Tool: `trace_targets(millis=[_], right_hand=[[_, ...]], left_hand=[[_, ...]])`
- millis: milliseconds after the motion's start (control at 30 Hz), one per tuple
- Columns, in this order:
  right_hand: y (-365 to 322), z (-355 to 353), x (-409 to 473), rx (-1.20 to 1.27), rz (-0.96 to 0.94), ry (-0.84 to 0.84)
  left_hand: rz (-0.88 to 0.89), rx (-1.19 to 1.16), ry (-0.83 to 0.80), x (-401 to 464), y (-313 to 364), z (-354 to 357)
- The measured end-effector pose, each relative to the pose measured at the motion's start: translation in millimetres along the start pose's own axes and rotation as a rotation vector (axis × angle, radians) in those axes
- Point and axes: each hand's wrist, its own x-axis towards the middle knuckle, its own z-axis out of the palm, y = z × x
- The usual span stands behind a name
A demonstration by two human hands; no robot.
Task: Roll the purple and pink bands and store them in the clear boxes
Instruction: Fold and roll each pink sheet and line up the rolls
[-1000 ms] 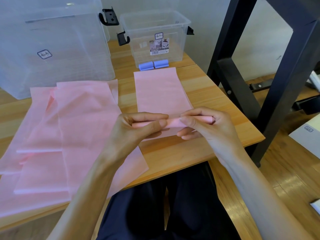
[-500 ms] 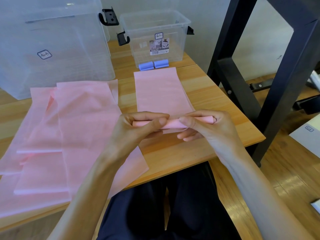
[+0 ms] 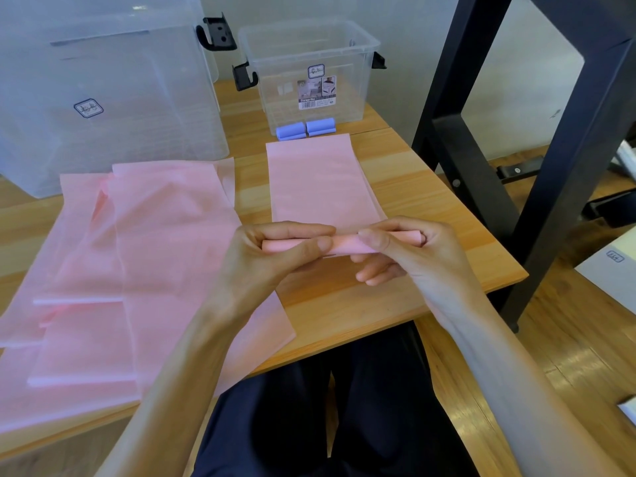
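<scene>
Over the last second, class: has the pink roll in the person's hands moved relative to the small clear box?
Yes, slightly. The pink roll has crept away from the person, toward the small clear box, leaving a little less flat band unrolled.

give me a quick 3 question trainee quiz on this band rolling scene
1. True or false: both hands grip the pink roll.
2. Where are the purple rolls? A) inside the small box, at its front wall B) on the flat pink band C) on the floor
3. Fill in: the unrolled part of the band being rolled stretches from the roll toward the small ____.

Key
1. True: the left hand and the right hand each pinch one end of it.
2. A: they lie side by side in the small box.
3. box
</scene>
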Motion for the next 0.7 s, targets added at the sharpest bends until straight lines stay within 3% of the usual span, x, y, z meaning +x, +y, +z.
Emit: trace_targets(millis=[200, 433, 700], right_hand=[[-1.3, -0.3, 0.2, 0.029, -0.020, -0.064], [-0.8, 1.9, 0.9, 0.026, -0.008, 0.015], [-0.5, -1.8, 1.7, 0.017, -0.028, -0.059]], left_hand=[[-0.041, -0.029, 0.024, 1.9, 0.7, 0.9], [-0.004, 0.013, -0.005, 1.2, -0.3, 0.5], [-0.054, -0.027, -0.001, 3.3, 0.0, -0.3]])
